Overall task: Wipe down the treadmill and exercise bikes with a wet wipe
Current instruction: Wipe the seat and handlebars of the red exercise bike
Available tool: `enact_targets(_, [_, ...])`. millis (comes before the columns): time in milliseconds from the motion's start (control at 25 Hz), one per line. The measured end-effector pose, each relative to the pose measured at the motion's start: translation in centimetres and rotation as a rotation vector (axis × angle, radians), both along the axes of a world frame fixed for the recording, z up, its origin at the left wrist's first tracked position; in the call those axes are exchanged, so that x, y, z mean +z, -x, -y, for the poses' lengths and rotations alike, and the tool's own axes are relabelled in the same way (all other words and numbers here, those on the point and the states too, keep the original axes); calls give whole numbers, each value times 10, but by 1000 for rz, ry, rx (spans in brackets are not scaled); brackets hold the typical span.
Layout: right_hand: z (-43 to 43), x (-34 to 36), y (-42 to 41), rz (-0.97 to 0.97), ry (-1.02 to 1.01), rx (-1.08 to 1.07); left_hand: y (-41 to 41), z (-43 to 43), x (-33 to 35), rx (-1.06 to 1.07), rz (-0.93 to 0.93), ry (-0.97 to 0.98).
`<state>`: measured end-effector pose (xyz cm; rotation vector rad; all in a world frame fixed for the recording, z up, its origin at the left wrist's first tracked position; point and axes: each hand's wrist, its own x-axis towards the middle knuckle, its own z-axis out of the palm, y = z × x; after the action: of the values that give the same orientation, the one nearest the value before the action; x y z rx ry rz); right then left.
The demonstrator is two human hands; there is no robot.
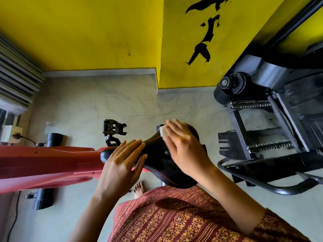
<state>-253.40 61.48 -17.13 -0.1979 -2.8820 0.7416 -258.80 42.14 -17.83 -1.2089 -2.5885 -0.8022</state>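
Black and smooth, the saddle (155, 155) of a red exercise bike (43, 163) sat low in the middle of the head view, its narrow nose pointing left toward the red frame and its wide rear end toward the right. The wet wipe (162, 132), a small white folded pad, lay on the far edge of the saddle's wide end, mostly covered by the right hand (183, 151). That hand was laid flat over it, fingers straight and close together, pressing the wipe down onto the saddle without curling round it; only a corner of white showed beyond the forefinger. The left hand (120, 165) rested on the saddle's nose, its fingers also straight and held side by side, the fingertips touching the upper edge of the nose and the palm lying over the join with the frame. Neither hand pinched anything.

Beyond the saddle a dark pedal (113, 128) stood out from the far side of the bike. A bare foot (139, 188) stood on the pale tiled floor (122, 102) just beneath the saddle, beside a maroon patterned garment (174, 215). A black machine (279, 119) stood along the right edge of the floor, well apart from the bike, against a yellow wall (87, 32).
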Motion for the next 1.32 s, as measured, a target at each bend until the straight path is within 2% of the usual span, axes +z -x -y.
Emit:
enact_targets(120, [23, 3, -24, 17, 33, 246, 1, 8, 0, -27, -23, -10])
enact_targets(200, [9, 6, -51, -7, 21, 303, 1, 15, -2, -36, -52, -21])
enact_targets(280, [-10, 4, -57, -23, -31, 203, 1, 20, -4, -36, -80, -30])
enact_targets(400, [-7, -3, -17, -19, -56, -18, 3, 26, -6, -35, -102, -38])
enact_targets(520, [34, 0, 6, -4, -39, 115, 5, 37, -8, -41, -124, -31])
enact_targets(640, [34, 6, -26, -27, -13, 279, 7, 51, -12, -41, -109, -47])
enact_targets(760, [10, 6, -46, -58, -69, 173, 7, 56, -16, -50, -124, -45])
enact_targets(880, [21, 0, -17, -71, -105, -12, 11, 55, -15, -69, -118, -59])
enact_targets(960, [48, 0, -6, -91, -81, 83, 13, 56, -14, -90, -111, -57])
enact_targets(1040, [62, -5, -23, -105, -89, 271, 15, 58, -14, -108, -108, -65])
enact_targets(1160, [37, -10, -73, -106, -241, 424, 18, 60, -15, -128, -117, -86])
enact_targets(1320, [17, -18, -97, -120, -468, 463, 23, 60, -16, -176, -128, -88])
